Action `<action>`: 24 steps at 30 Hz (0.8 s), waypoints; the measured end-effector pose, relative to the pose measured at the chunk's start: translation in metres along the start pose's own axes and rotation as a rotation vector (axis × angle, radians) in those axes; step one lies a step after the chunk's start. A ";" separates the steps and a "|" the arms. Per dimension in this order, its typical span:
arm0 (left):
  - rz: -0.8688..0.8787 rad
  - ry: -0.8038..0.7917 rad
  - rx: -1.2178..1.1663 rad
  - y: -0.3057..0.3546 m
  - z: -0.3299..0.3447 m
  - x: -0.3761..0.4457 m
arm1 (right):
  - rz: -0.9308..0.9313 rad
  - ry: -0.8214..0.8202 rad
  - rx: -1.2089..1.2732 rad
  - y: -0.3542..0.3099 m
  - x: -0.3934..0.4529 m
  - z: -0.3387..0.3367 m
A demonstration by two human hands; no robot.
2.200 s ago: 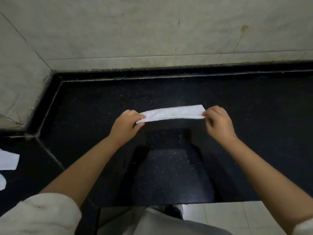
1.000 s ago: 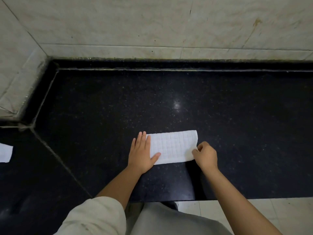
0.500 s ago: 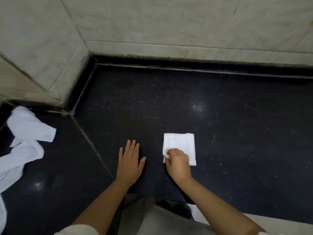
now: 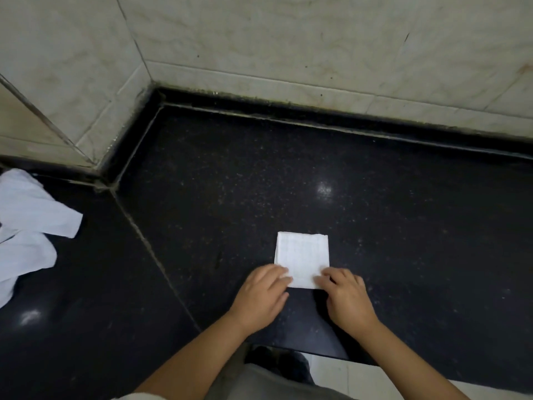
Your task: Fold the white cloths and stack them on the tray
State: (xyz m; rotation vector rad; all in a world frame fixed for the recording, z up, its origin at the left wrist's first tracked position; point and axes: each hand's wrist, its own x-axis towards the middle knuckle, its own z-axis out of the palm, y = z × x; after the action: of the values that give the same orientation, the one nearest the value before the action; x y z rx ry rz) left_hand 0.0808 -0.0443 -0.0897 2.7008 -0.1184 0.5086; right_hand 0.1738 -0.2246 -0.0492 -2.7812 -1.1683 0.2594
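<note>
Folded white cloth (image 4: 302, 256) lies flat on the black speckled tabletop (image 4: 403, 226), near the front edge, a small squarish packet with a faint grid weave. Left hand (image 4: 261, 295) rests at the cloth's near-left corner, fingers (image 4: 278, 277) curled with tips on the fabric edge. Right hand (image 4: 347, 298) sits at the near-right corner, its fingers likewise bent onto the edge; cannot tell whether either hand pinches the cloth or only presses it. Loose white cloths (image 4: 26, 226) lie heaped at the far left, well apart from the folded one. Pale marble wall (image 4: 288, 39) behind. Tray not in view.
</note>
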 end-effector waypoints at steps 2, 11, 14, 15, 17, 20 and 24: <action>0.074 -0.045 0.012 0.007 0.011 0.007 | 0.012 -0.028 0.019 0.004 -0.003 0.004; 0.108 -0.130 0.218 -0.002 0.019 0.025 | -0.033 -0.056 0.304 0.006 0.009 -0.011; 0.163 -0.076 0.195 0.012 0.027 0.034 | 0.095 0.040 0.541 0.014 -0.008 -0.027; 0.205 -0.045 0.181 0.021 0.031 0.039 | 0.136 0.077 0.584 0.021 -0.017 -0.034; 0.295 0.010 0.149 0.045 0.039 0.053 | 0.199 0.153 0.635 0.040 -0.038 -0.048; 0.417 0.020 0.116 0.099 0.056 0.085 | 0.278 0.246 0.672 0.088 -0.088 -0.066; 0.576 -0.013 0.075 0.211 0.097 0.131 | 0.436 0.353 0.594 0.169 -0.183 -0.086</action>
State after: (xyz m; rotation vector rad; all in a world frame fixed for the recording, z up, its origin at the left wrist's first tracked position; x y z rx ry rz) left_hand 0.2031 -0.2776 -0.0492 2.7189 -0.9122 0.6636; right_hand 0.1828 -0.4769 0.0273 -2.3699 -0.3201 0.1143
